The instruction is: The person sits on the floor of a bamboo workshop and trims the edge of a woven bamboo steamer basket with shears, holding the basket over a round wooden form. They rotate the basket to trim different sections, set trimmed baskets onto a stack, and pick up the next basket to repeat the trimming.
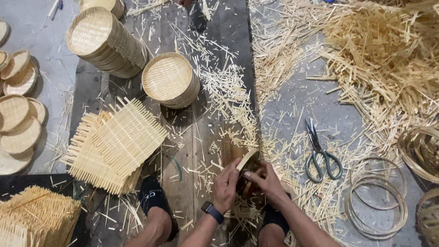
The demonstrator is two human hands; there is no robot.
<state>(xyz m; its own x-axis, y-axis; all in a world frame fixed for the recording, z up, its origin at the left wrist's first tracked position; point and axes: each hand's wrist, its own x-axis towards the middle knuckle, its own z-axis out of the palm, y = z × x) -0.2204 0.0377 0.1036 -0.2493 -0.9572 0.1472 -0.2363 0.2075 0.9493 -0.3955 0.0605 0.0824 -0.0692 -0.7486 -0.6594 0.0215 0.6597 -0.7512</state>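
While I sit over the plank floor (201,154), both my hands close on a small round bamboo tray (247,163) held on edge between my knees. My left hand (225,186) wraps its near side, grip shut on the rim, a dark watch (212,211) on that wrist. My right hand (264,181) clasps the other side, fingers curled over the rim, grip shut too. Just right of the tray, scissors (319,153) lie on the grey floor among bamboo slivers (276,61), blades pointing away from me. Beyond the scissors to the right lie thin bamboo hoops (376,200). Left of my hands, a heap of square woven mats (114,143) rests on the planks, and another pile of mats (29,225) sits at the lower left. Farther up, a short stack of finished trays (170,80) stands near a taller, leaning stack (106,42). Loose trays (12,117) lie spread at the far left. My dark shoe (153,200) rests beside the mats.
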